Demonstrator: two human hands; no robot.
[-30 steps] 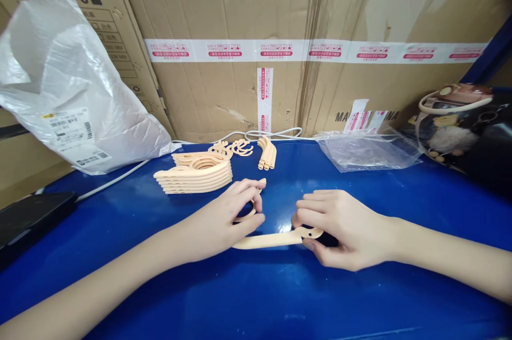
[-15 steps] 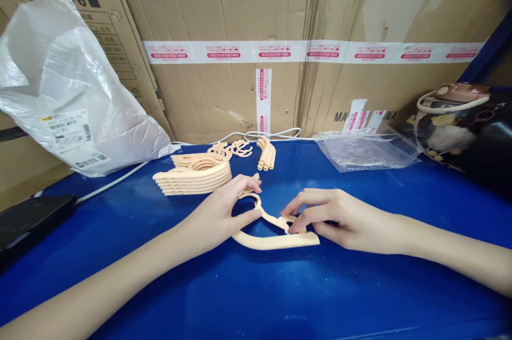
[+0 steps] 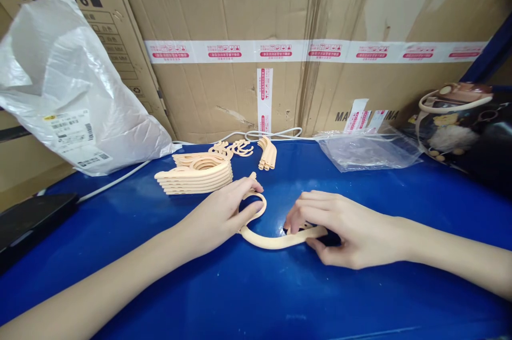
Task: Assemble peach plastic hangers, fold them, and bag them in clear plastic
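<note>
My left hand [image 3: 219, 211] pinches the rounded middle part of a beige plastic folding hanger [image 3: 276, 242], thumb and fingers on its loop. At the free end of the hanger's curved arm is my right hand [image 3: 352, 231], its thumb at the near edge and its fingers on the far side. Those fingers partly cover a small piece with holes. Just beyond my left hand sits a neat stack of beige folding hanger parts [image 3: 196, 183]. Behind the stack are several loose hooks [image 3: 240, 148], and beside them a bundle of short curved arms [image 3: 266, 154].
A white plastic mailing bag [image 3: 80, 100] stands at the left, near a black flat device [image 3: 38, 223]. Along the back run a white cable [image 3: 116, 183] and tall cardboard boxes [image 3: 224, 89]. A clear plastic bag [image 3: 368, 153] and a decorated pouch [image 3: 452, 127] lie right on the blue table [image 3: 256, 297].
My right hand has shifted its grip onto the end of the hanger's arm, with the thumb now at the near edge. The loop under my left hand has turned and moved slightly right.
</note>
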